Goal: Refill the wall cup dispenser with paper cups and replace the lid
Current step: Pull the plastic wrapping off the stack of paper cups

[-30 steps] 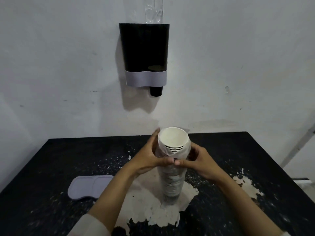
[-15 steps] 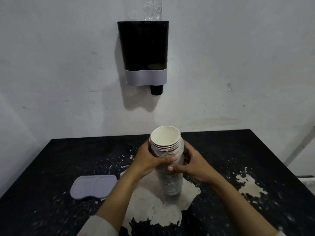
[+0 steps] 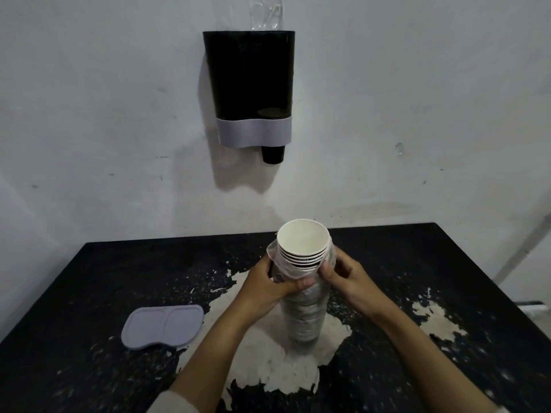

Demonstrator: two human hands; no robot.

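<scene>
From the head view, you had the stack of paper cups [image 3: 304, 281] standing upright on the table [image 3: 119, 278], its long axis vertical, its base on the pale worn patch near the middle and toward the front edge. A thin plastic sleeve [image 3: 302, 311] covered the lower stack and was bunched just below the top few rims, which stood bare. Your left hand [image 3: 268, 289] curled round the left side of the stack over the sleeve, thumb across the front. Your right hand [image 3: 343, 277] pinched the sleeve's edge on the right side, fingers curled. Both hands were equally close; neither was free.

The wall dispenser [image 3: 249, 84] hung above the table's back edge, well above the stack and a little to its left. Its open top faced up, so the stack would have to rise well clear and go in from above, I judge. Clear plastic [image 3: 265, 13] stuck out of the top on the right side. One dark cup bottom [image 3: 272, 155] showed under the right outlet; the left side looked empty, though the dark housing made it hard to tell.

The grey lid [image 3: 164, 326] lay flat near the table's left front corner, well apart from both hands.
</scene>
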